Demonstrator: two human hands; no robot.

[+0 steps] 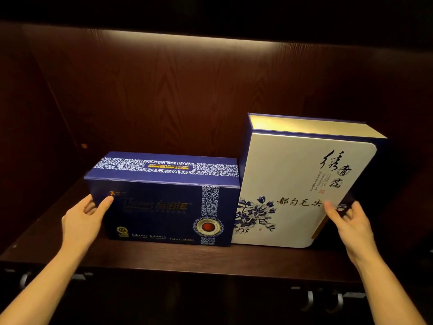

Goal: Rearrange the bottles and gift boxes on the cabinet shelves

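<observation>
Two gift boxes stand side by side, touching, on a dark wooden shelf (164,256). The dark blue box (164,202) is on the left, with a white floral band and a red medallion. The taller white box (293,184), with blue flowers and black calligraphy, leans on the right. My left hand (86,216) grips the blue box's left edge, thumb on its front face. My right hand (346,221) holds the white box's right edge, thumb on the front, fingers curled behind. No bottles are visible.
The cabinet's back panel (187,90) is dark wood, lit by a strip from above. The left side wall (35,125) stands close to the blue box. Metal handles (310,299) show on the doors below the shelf front.
</observation>
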